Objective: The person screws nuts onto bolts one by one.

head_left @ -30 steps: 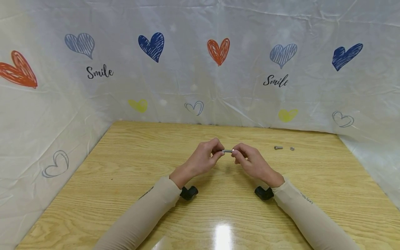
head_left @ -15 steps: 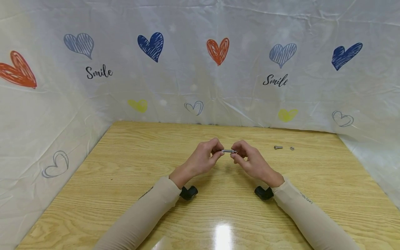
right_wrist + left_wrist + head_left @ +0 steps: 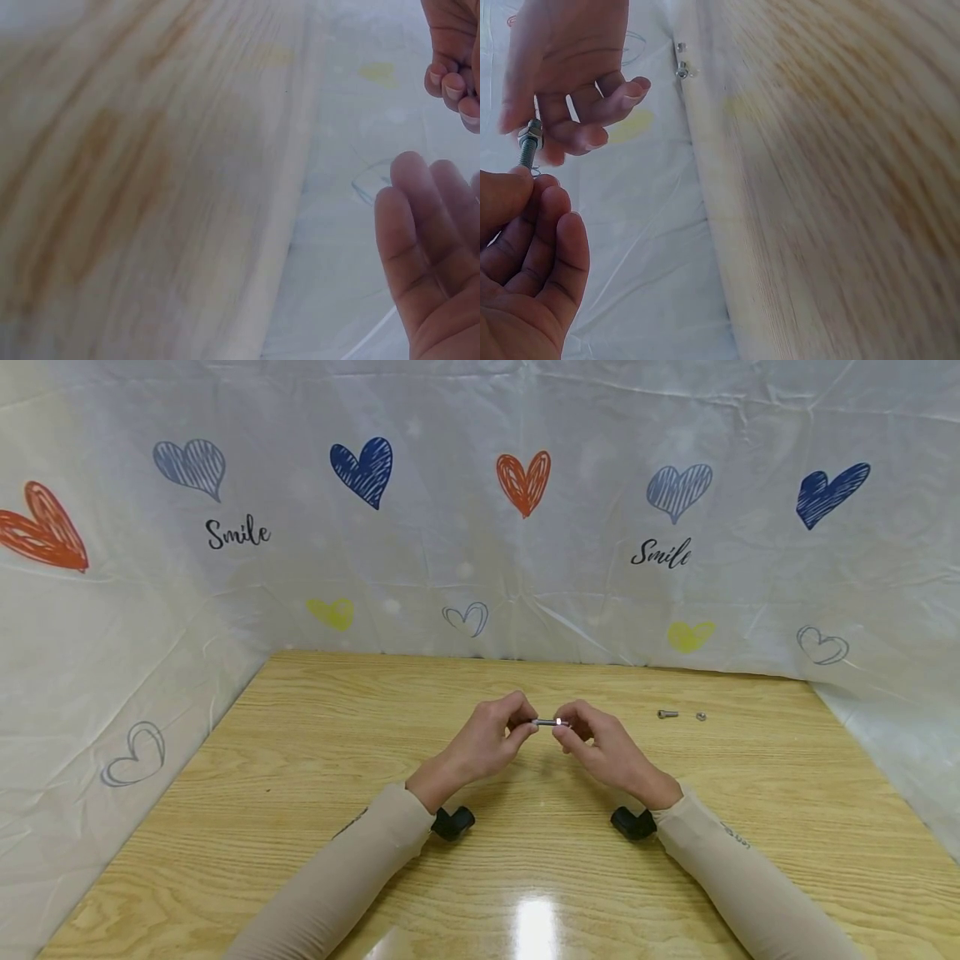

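Above the table, my left hand [image 3: 491,735] pinches a metal bolt [image 3: 546,722] between thumb and fingertips. The bolt lies level across the gap between the hands, its left end hidden in the fingers. A hex nut [image 3: 530,135] sits on the threads near the bolt's far end, part of which shows past it. My right hand [image 3: 600,743] has its thumb and index finger at either side of this nut, holding it loosely. Its other fingers [image 3: 420,225] are spread and relaxed. In the right wrist view the bolt and nut are out of sight.
A second bolt [image 3: 667,714] lies on the wooden table [image 3: 360,710] at the back right, with a loose nut [image 3: 701,717] beside it. Behind the table hangs a white sheet [image 3: 420,560] printed with hearts. Dark wrist mounts [image 3: 453,823] hang under both wrists.
My right thumb and index finger spread apart half a second ago and have come back closer round the nut. The left hand and bolt stay in place.
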A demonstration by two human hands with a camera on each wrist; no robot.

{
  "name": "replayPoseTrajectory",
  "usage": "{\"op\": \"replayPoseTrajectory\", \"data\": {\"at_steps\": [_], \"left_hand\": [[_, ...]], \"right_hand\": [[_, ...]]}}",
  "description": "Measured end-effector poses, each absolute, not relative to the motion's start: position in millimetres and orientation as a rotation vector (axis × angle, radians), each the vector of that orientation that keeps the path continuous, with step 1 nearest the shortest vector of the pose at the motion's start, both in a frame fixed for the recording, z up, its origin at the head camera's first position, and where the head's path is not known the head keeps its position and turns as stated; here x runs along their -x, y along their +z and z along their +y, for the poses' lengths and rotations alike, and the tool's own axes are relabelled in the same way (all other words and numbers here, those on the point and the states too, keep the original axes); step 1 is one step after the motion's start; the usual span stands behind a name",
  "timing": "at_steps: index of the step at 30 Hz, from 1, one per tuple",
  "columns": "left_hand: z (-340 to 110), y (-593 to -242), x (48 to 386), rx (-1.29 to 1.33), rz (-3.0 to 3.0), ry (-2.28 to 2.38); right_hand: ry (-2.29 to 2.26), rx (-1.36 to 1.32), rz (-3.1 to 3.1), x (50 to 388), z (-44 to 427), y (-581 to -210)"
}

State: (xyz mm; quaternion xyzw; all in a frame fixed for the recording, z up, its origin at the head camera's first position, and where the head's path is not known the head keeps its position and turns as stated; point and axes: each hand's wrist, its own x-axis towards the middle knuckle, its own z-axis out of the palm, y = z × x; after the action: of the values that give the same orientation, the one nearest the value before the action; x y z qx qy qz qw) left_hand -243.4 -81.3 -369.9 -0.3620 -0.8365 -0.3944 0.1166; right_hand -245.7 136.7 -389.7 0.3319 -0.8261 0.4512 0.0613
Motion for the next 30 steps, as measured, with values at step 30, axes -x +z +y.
{"op": "replayPoseTrajectory", "data": {"at_steps": [30], "left_hand": [[-81.5, -368.6, 242.7, 1.05, -2.458, -1.14]], "right_hand": [[1.357, -1.012, -2.491, 246.9, 136.7, -391.0]]}}
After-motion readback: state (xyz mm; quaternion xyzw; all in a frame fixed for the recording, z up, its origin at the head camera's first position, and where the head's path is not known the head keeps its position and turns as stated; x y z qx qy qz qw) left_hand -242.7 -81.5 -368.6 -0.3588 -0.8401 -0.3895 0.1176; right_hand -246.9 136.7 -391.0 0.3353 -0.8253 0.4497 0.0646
